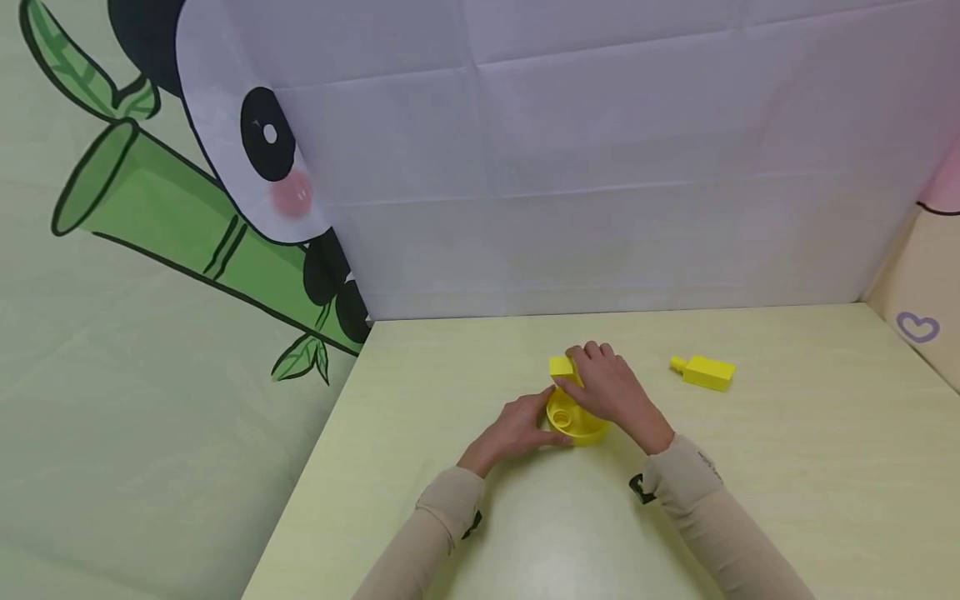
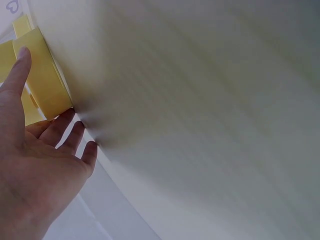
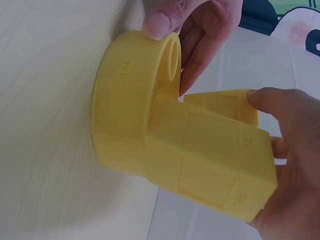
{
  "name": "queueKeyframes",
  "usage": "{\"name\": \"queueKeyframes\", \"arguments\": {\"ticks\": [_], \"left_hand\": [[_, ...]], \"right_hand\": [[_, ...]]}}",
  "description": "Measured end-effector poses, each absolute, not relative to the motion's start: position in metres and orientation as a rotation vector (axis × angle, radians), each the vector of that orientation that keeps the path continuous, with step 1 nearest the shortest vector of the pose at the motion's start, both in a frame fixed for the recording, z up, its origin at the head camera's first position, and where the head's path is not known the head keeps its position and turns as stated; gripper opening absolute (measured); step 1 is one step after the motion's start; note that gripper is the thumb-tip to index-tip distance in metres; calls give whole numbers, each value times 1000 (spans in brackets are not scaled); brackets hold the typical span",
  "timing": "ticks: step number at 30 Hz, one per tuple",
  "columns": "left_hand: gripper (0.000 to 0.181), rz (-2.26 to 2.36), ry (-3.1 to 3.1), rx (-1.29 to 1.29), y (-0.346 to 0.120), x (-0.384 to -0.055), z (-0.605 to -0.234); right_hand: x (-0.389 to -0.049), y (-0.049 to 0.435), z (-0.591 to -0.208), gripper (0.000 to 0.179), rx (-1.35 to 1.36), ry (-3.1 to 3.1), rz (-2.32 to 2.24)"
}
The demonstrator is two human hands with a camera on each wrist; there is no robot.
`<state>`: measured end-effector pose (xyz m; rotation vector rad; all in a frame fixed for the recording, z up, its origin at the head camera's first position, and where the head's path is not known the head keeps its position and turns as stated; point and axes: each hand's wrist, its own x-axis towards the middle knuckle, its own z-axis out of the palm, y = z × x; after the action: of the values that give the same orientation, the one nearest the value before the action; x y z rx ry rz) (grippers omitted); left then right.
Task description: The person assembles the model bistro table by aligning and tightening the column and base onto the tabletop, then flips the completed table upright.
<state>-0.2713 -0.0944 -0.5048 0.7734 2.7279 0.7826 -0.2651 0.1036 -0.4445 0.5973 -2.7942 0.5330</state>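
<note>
A round yellow base point(image 1: 588, 432) with a raised rim and a small ring-shaped socket inside rests on the table. My left hand point(image 1: 517, 429) grips its side, with the thumb on the outer wall point(image 2: 47, 80) in the left wrist view. Above the far part of the base, my right hand point(image 1: 611, 387) pinches a yellow rectangular block point(image 1: 560, 367) between thumb and fingers. In the right wrist view another yellow block point(image 3: 210, 155) stands up from the base under that hand, nearer the camera. Where the pinched block point(image 3: 225, 106) meets the base is hidden.
To the right on the table point(image 1: 787, 467) lies another yellow block point(image 1: 707, 372) with a round peg at one end. A white cloth wall point(image 1: 600, 167) rises behind the table, and a printed panda and bamboo point(image 1: 172, 192) cover the left side.
</note>
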Motion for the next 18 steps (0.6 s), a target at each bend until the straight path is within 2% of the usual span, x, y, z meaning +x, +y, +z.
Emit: {"name": "queueKeyframes", "arguments": {"ticks": [18], "left_hand": [[89, 816, 2705, 800, -96, -272, -505]], "right_hand": [[-268, 100, -446, 51, 427, -2770, 469]]}}
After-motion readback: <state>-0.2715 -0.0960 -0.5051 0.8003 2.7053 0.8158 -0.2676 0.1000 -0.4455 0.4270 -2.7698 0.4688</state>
